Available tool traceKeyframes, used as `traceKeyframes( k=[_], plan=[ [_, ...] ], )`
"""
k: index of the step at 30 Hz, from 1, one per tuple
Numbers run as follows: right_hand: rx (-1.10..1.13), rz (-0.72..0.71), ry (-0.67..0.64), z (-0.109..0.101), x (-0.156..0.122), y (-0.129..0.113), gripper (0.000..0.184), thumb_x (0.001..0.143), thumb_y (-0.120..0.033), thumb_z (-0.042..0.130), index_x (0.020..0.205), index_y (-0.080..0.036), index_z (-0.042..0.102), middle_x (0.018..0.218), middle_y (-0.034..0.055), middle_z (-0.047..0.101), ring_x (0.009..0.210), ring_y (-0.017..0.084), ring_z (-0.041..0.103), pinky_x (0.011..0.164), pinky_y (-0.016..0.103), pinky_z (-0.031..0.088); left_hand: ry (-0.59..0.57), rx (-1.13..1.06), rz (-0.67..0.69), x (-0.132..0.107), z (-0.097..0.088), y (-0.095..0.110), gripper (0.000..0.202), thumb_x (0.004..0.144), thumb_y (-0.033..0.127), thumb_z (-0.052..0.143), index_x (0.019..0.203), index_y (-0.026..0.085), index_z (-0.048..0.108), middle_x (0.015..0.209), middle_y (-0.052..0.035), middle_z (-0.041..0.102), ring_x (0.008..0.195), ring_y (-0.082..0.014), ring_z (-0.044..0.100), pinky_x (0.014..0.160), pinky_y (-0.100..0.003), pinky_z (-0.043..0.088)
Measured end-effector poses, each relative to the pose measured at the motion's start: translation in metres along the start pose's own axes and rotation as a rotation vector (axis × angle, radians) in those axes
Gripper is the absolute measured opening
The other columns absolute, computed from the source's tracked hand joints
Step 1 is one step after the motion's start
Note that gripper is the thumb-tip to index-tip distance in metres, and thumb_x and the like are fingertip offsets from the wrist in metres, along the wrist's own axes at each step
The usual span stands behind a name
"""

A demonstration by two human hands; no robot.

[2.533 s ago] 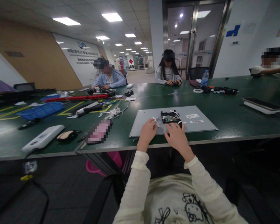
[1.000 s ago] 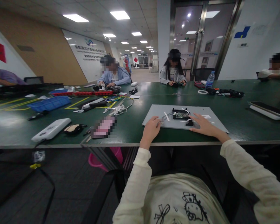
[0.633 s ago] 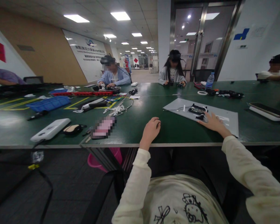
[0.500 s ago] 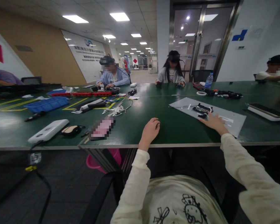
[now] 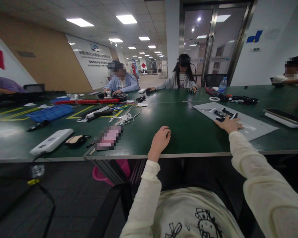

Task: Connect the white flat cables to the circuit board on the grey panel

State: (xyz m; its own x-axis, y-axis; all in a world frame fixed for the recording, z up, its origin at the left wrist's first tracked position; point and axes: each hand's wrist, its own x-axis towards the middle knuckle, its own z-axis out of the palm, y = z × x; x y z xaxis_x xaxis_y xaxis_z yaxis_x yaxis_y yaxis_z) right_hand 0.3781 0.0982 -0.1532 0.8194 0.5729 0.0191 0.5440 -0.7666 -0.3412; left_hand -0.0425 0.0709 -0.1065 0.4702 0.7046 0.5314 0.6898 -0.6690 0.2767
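Observation:
My right hand [image 5: 228,124] lies over the near part of a thin grey board [image 5: 263,129], fingers spread and flat. Just beyond its fingertips is a small black device or frame [image 5: 222,113] with white strips by it; its exact kind is too small to make out. Pale strips [image 5: 249,127] also lie on the board beside the hand. My left hand [image 5: 161,140] rests near the table's front edge with its fingers curled in, and nothing shows in it.
Left of me lie a pink-backed phone [image 5: 109,138], a computer mouse [image 5: 75,140], a white power strip or box [image 5: 52,141] and a blue tray [image 5: 51,113]. A tablet-like device [image 5: 285,118] is at right. Co-workers sit across, near a water bottle [image 5: 222,86].
The grey board with the black device has slid to the right, and my right hand is now nearer its left part. My left hand stays put. A co-worker opposite has stretched an arm sideways.

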Motion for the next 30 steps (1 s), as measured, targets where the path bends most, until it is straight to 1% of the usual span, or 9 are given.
traceKeyframes(
  k=[4,9,12,15,17,20,23,26,30],
  plan=[
    [-0.01,0.035,-0.005,0.003,0.01,-0.002,0.12,0.061,-0.088,0.049,0.154,-0.017,0.022,0.155,0.0318,-0.002,0.135,0.058,0.015,0.096,0.079,0.012,-0.01,0.008,-0.003,0.0,0.0,0.001,0.024,0.093,0.017,0.045,0.101,0.017,0.068,0.123,-0.0078,0.059,0.108,-0.0187,0.061,0.101,-0.033,0.048],
    [0.003,0.096,-0.039,-0.002,0.02,-0.008,0.12,0.062,-0.086,0.052,0.155,-0.016,0.019,0.156,0.0294,-0.003,0.135,0.058,0.013,0.1,0.075,0.015,-0.033,0.027,-0.014,-0.001,-0.001,0.001,0.024,0.093,0.018,0.045,0.1,0.018,0.068,0.123,-0.0075,0.059,0.108,-0.0192,0.061,0.099,-0.032,0.049],
    [0.003,0.123,-0.029,-0.003,0.022,-0.01,0.12,0.063,-0.084,0.053,0.155,-0.015,0.018,0.156,0.029,-0.003,0.135,0.059,0.014,0.098,0.076,0.016,-0.042,0.029,-0.012,-0.001,-0.002,0.001,0.025,0.093,0.018,0.044,0.101,0.018,0.068,0.124,-0.0077,0.059,0.108,-0.0194,0.061,0.099,-0.033,0.049],
    [-0.006,0.023,0.011,0.001,0.019,-0.005,0.107,0.072,-0.081,0.045,0.154,-0.016,0.022,0.156,0.0287,0.002,0.135,0.058,0.015,0.096,0.078,0.014,-0.042,0.027,-0.009,-0.001,-0.002,0.0,0.025,0.093,0.018,0.043,0.101,0.017,0.067,0.125,-0.0078,0.058,0.108,-0.0194,0.061,0.099,-0.033,0.049],
    [-0.023,-0.063,0.036,0.004,0.018,0.005,0.1,0.076,-0.079,0.039,0.153,-0.018,0.025,0.156,0.0277,0.005,0.135,0.057,0.016,0.097,0.078,0.013,-0.045,0.026,-0.011,0.0,-0.002,0.0,0.025,0.093,0.018,0.043,0.1,0.017,0.067,0.125,-0.0078,0.058,0.108,-0.0195,0.061,0.099,-0.033,0.049],
    [-0.036,-0.183,0.043,0.005,0.02,0.026,0.097,0.076,-0.08,0.039,0.152,-0.02,0.026,0.156,0.0257,0.008,0.135,0.054,0.022,0.098,0.076,0.018,-0.051,0.024,-0.004,0.0,-0.001,-0.001,0.025,0.093,0.018,0.043,0.1,0.017,0.067,0.126,-0.0078,0.057,0.108,-0.0194,0.061,0.099,-0.032,0.048],
    [-0.053,-0.298,0.003,0.003,0.026,0.044,0.091,0.077,-0.08,0.038,0.149,-0.024,0.031,0.157,0.0211,0.011,0.135,0.051,0.026,0.099,0.073,0.02,-0.056,0.021,-0.012,0.0,-0.001,-0.001,0.025,0.093,0.018,0.043,0.101,0.018,0.067,0.126,-0.0077,0.057,0.108,-0.0191,0.061,0.099,-0.033,0.048],
    [-0.07,-0.325,-0.032,0.002,0.028,0.052,0.088,0.078,-0.08,0.035,0.149,-0.027,0.031,0.157,0.019,0.012,0.136,0.048,0.026,0.102,0.072,0.017,-0.063,0.019,-0.024,0.001,-0.002,-0.001,0.026,0.093,0.019,0.043,0.101,0.018,0.067,0.127,-0.0073,0.057,0.109,-0.0191,0.061,0.1,-0.033,0.048],
    [-0.071,-0.303,-0.027,0.002,0.025,0.05,0.093,0.079,-0.081,0.033,0.151,-0.023,0.027,0.154,0.0239,0.02,0.138,0.045,0.026,0.104,0.069,0.017,-0.068,0.011,-0.016,0.003,-0.002,-0.001,0.026,0.093,0.019,0.043,0.101,0.018,0.068,0.127,-0.0076,0.057,0.11,-0.0195,0.061,0.101,-0.034,0.048]
  ],
)
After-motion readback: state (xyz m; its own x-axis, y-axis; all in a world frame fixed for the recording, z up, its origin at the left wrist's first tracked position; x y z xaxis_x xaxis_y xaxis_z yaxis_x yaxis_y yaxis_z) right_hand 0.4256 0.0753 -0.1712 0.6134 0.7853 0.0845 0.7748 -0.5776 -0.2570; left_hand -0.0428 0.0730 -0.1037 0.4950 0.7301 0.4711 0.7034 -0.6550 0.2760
